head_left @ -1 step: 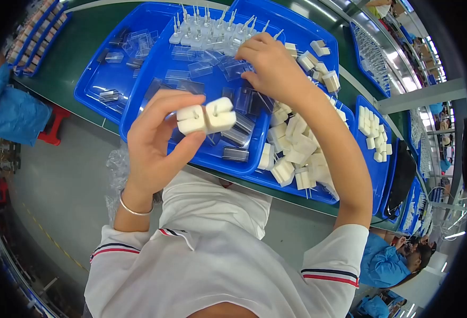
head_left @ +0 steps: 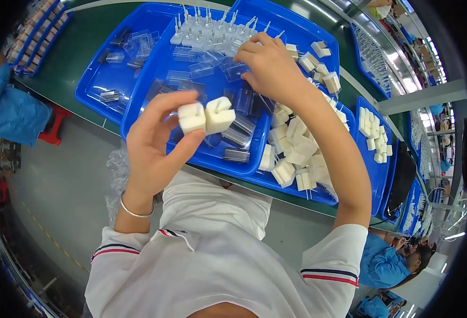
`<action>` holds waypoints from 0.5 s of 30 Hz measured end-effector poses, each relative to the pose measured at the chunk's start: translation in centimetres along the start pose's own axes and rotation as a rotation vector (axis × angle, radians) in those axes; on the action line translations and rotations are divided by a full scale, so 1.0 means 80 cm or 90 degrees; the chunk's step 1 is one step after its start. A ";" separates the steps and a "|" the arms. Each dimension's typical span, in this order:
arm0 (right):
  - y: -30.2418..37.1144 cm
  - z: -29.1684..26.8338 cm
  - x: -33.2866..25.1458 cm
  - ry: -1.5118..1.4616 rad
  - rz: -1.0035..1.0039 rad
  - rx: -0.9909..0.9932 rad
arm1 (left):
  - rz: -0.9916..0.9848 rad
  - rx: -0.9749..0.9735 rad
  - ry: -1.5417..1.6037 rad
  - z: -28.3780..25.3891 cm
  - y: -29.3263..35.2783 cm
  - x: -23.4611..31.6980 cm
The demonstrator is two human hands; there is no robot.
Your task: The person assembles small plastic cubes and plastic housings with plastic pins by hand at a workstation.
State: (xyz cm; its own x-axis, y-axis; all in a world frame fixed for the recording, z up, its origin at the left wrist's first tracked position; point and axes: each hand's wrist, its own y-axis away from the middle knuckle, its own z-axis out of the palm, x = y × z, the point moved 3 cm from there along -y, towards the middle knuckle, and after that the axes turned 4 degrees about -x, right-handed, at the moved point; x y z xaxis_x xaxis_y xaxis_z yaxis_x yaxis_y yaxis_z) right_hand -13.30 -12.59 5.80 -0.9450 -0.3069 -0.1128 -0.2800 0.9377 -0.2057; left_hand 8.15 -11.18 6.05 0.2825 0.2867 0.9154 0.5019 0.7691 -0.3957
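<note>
My left hand (head_left: 156, 138) is raised over the near part of the middle blue tray (head_left: 162, 66), its thumb and fingers closed on a pair of white foam blocks (head_left: 206, 116). The two blocks sit side by side, a slot cut in the top of each. Toward the far side of that tray, my right hand (head_left: 270, 66) has curled fingers beside a cluster of clear plastic pieces with upright metal pins (head_left: 209, 32). Its fingertips are partly hidden, so what they pinch does not show. Clear plastic sleeves (head_left: 238, 132) lie loose in the tray below both hands.
To the left, another blue tray (head_left: 93, 87) holds more clear sleeves. At the right, several white foam blocks (head_left: 297, 140) are heaped in a blue tray. Further right stands a tray (head_left: 371, 175) with foam blocks and a black item (head_left: 403, 175). People in blue work nearby.
The foam blocks in my left hand have tilted slightly and spread a little apart at the top. My right hand has barely shifted.
</note>
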 end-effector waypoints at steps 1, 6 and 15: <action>-0.004 0.006 -0.002 0.125 -0.005 -0.030 | 0.001 0.003 -0.002 -0.003 0.002 -0.002; -0.001 0.017 -0.012 0.109 0.036 -0.031 | -0.081 0.036 0.073 -0.023 0.007 -0.022; 0.046 -0.060 -0.056 -0.531 0.171 0.160 | 0.023 0.016 -0.011 -0.018 0.004 -0.030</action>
State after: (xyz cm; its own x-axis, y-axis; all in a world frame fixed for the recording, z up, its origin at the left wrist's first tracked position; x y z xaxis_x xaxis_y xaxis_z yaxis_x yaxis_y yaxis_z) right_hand -10.93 -7.00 10.22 -0.5164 -0.1934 -0.8342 0.0690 0.9616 -0.2657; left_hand 8.80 -12.44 3.64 0.2856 0.3250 0.9016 0.4709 0.7718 -0.4274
